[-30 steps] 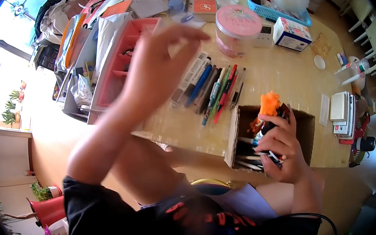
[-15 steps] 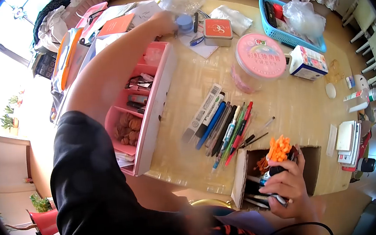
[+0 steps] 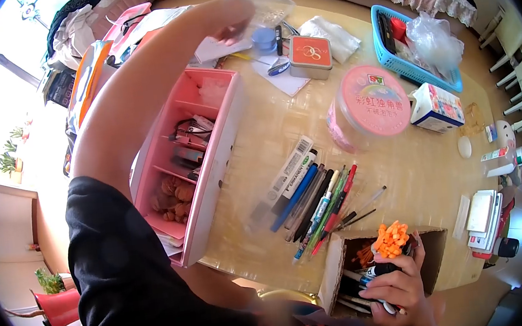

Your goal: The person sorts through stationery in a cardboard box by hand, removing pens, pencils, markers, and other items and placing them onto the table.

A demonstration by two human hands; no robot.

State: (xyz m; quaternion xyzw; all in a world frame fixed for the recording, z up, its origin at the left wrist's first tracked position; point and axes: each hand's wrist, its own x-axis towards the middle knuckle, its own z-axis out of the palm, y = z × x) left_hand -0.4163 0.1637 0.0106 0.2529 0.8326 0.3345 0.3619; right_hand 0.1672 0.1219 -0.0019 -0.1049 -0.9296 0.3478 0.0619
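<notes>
My left hand (image 3: pixel 234 20) reaches to the far side of the table, beside a blue round container (image 3: pixel 264 39) and a yellow pencil-like item (image 3: pixel 242 56); motion smears its fingers. Inside a cardboard box (image 3: pixel 334 270) at the near edge, my right hand (image 3: pixel 400 285) is closed around several pens, one with an orange tasselled top (image 3: pixel 390 238). Left of the box, a row of pens and markers (image 3: pixel 319 204) lies on the table. A pink divided organizer (image 3: pixel 213 161) with walnuts (image 3: pixel 176 200) stands under my left arm.
A pink-lidded tub (image 3: pixel 374 101), an orange-topped tin (image 3: pixel 310 56) and a tissue pack (image 3: pixel 436 107) stand behind the pens. A blue basket (image 3: pixel 417 70) holding a plastic bag is at the back right. Stacked white boxes (image 3: pixel 484 219) lie at the right edge.
My left hand has swung away from above the pens to the far side of the table. My right hand stays in the box with the pens. The view has shifted.
</notes>
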